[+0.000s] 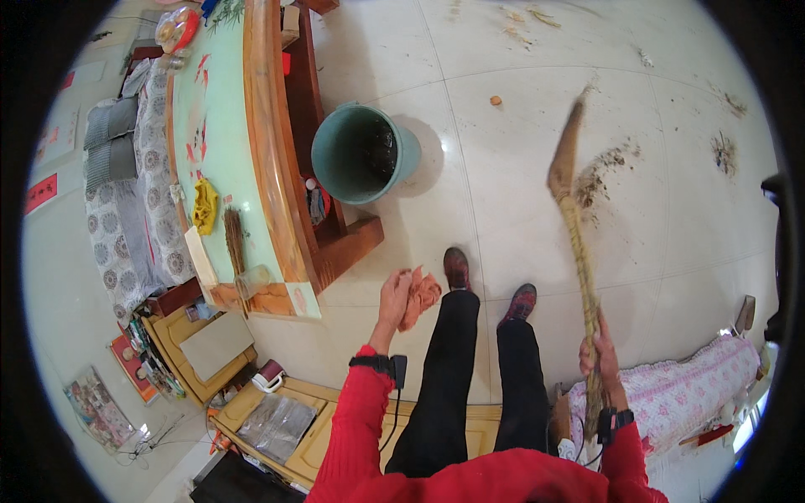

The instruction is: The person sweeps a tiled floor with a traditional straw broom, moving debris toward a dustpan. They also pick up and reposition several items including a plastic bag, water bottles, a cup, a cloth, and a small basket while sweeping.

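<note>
My left hand [395, 292] grips a crumpled reddish-orange cloth or paper [419, 298] in front of my left leg. Off to the other side, my right hand [602, 357] is closed around the bound handle of a straw broom [571, 220]. The broom reaches away from me, its brown, flattened head at the far end, slightly blurred. Beside that head lies a patch of dark dirt and crumbs [594, 182] on the pale tiled floor [522, 163]. Whether the broom tip touches the floor, I cannot tell.
A green plastic bucket [409, 151] with dark contents stands by the wooden-edged table [267, 126]. On the table lie a yellow cloth [205, 207], a small brush [233, 236] and a clear jar [253, 283]. More debris [723, 153] is scattered at right. A floral-covered seat [685, 383] flanks my right arm.
</note>
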Available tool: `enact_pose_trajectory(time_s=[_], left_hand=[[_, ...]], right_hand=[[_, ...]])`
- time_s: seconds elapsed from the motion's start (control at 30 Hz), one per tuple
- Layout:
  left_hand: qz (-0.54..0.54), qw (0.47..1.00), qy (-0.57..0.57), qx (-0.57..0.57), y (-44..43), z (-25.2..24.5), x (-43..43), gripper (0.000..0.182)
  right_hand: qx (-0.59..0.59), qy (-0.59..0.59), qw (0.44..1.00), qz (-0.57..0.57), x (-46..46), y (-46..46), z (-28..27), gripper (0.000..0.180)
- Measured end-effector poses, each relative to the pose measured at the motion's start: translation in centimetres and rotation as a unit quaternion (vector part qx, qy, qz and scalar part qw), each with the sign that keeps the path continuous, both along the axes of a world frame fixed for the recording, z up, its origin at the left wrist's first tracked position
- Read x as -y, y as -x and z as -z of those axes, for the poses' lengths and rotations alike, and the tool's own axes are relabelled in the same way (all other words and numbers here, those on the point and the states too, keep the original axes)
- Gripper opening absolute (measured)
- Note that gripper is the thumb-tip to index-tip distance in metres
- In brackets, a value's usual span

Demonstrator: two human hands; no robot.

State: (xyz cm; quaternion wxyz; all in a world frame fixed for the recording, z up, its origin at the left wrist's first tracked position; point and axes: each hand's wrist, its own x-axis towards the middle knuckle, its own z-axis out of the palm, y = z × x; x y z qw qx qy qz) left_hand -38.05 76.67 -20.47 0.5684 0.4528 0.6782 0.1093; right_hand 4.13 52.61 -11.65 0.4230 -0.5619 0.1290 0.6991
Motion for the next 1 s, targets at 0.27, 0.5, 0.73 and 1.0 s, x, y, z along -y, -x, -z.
enact_pose_trajectory(time_s=[0.27,0.5,0.73,1.0], left_hand=[[-0.299,0.937,0.095,0.155,3.9,14.5,-15.3,0.067],[-0.387,0.875,0.158,0.244,5.5,18.2,-17.7,0.033],[-0.341,0.930,0.098,0.095,6.8,7.4,-5.2,0.037],[-0.309,0.925,0.218,0.045,9.9,-5.4,9.3,0.034]], right_hand=[[-0.064,0.112,0.986,-0.106,-1.1,6.4,2.3,0.070],[0.282,0.082,0.879,-0.376,0.7,7.0,0.6,0.069],[0.246,0.157,0.865,-0.408,-2.8,4.0,-4.6,0.060],[0.220,-0.019,0.817,-0.533,-13.1,4.0,-1.9,0.052]])
